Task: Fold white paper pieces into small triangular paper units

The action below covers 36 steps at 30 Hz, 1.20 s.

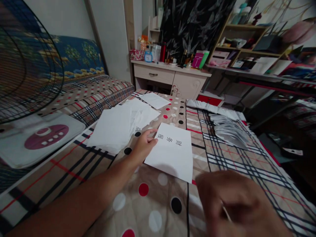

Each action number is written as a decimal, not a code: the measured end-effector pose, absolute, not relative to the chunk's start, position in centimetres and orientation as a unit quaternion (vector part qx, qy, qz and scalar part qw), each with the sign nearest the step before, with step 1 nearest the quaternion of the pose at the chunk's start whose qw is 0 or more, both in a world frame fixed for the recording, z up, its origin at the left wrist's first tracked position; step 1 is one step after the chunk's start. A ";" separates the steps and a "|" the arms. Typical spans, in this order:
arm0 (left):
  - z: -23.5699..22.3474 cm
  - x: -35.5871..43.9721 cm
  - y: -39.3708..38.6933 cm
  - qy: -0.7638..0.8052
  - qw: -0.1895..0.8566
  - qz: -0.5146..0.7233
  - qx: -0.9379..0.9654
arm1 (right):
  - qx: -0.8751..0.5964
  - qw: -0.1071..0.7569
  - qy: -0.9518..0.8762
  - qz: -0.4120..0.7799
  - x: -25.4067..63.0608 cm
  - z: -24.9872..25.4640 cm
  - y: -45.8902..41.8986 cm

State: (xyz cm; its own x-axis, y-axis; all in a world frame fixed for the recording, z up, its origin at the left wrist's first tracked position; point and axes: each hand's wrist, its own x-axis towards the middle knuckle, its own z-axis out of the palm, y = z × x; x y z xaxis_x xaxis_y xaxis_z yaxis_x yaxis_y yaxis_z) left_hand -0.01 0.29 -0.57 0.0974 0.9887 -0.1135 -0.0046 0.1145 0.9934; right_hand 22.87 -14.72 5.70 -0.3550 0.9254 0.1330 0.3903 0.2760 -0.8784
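My left hand (144,144) rests on the left edge of a white sheet (172,154) printed with three black characters, fingers curled and pinching that edge. The sheet lies flat on the checked and dotted bedspread (217,158). My right hand (237,204) is close to the camera at the lower right and blurred. Its fingers are closed round a thin pale stick-like thing that I cannot make out. A loose pile of white papers (118,126) lies just left of my left hand.
Another white sheet (155,99) lies further back. A fanned row of pale envelopes or papers (229,130) runs along the right side of the bed. A fan's cage (27,65) and base (37,138) stand at the left. A cluttered dresser (170,74) and shelves (247,42) are behind.
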 end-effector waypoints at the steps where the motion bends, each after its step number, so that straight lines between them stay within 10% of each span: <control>1: -0.5 0.0 0.3 0.502 0.557 0.451 0.485 | -0.481 0.321 -0.736 0.351 22.1 5.6 -13.4; 8: -0.3 -0.1 0.4 0.500 0.571 0.454 0.466 | -0.543 0.129 -0.829 -0.035 18.7 4.7 -8.6; 19: -1.0 0.1 0.5 0.509 0.529 0.466 0.495 | -0.537 0.153 -0.829 -0.016 19.5 4.1 -8.6; 28: -0.8 0.0 0.5 0.491 0.534 0.438 0.530 | -0.557 0.484 -0.575 0.354 20.6 2.4 -7.4; 32: -1.4 0.3 0.4 0.474 0.515 0.435 0.567 | -0.556 0.715 -0.259 0.336 23.6 0.8 -5.3; 36: -0.1 -0.2 0.4 0.486 0.442 0.437 0.615 | -0.514 0.768 -0.190 0.330 26.1 -0.8 -3.8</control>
